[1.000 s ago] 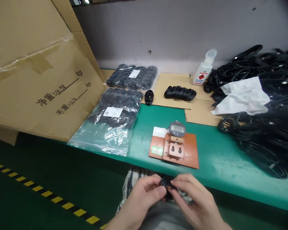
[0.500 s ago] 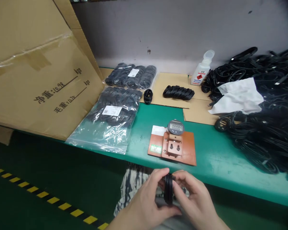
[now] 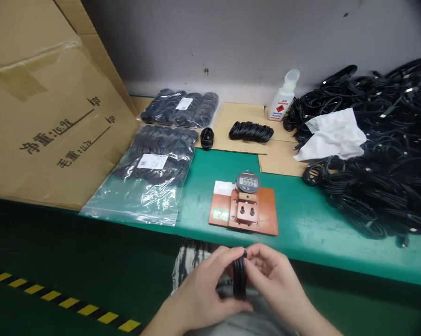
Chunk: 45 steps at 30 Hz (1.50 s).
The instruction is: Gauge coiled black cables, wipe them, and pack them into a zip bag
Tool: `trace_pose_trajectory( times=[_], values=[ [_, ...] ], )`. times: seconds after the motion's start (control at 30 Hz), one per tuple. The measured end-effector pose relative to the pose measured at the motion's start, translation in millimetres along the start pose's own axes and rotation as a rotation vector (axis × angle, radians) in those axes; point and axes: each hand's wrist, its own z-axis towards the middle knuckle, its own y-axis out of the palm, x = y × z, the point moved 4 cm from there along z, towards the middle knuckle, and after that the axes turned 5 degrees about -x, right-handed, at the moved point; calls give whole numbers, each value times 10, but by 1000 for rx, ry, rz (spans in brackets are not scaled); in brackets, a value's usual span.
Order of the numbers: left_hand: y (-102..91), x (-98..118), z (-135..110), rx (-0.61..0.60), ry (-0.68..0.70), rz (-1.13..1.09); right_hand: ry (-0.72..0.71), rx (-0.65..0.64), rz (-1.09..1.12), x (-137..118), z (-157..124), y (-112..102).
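Below the front edge of the green table (image 3: 312, 228), over my lap, both hands hold a small coil of black cable (image 3: 239, 279) standing on edge. My left hand (image 3: 206, 291) is wrapped round its left side, thumb under it. My right hand (image 3: 275, 284) pinches its top with fingertips curled. Just beyond, on the table, lies a brown fixture plate (image 3: 266, 212) carrying a copper block (image 3: 244, 213) and a round digital gauge (image 3: 248, 181).
A big cardboard box (image 3: 49, 107) leans at the left. Two clear bags of black coils (image 3: 150, 172) (image 3: 180, 108) lie beside it. A single coil (image 3: 206, 138), a row of coils (image 3: 250, 131) on cardboard, a white bottle (image 3: 283, 97), a white cloth (image 3: 333, 135) and a heap of loose black cables (image 3: 378, 158) fill the back and right.
The coil has been turned from lying flat between my fingers to standing on edge. The camera has shifted right, so the table's things appear further left.
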Motion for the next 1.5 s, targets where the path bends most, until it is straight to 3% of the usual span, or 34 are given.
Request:
trace_pose_trajectory(
  times=[0.13,0.27,0.57,0.63,0.8,1.03,1.27,1.37,1.5],
  values=[
    [-15,42,37,106,107,-174,107,-69,135,-9,13,48],
    [-6,68,80,130,186,-327,157,-104,302,-27,35,93],
    [-31,99,145,59,116,-510,155,-160,258,-24,75,118],
    [-40,94,147,49,109,-489,144,-135,233,-34,77,118],
    [-92,90,151,117,189,-112,6,42,129,-114,55,90],
    [-82,114,146,107,190,-165,-38,59,90,-152,14,107],
    [-71,77,83,94,92,-261,-58,7,128,-105,14,125],
    [-62,71,77,100,64,-379,-185,42,113,-98,-23,83],
    [-56,80,102,76,-15,-644,-736,52,-399,-292,-120,14]
  ],
)
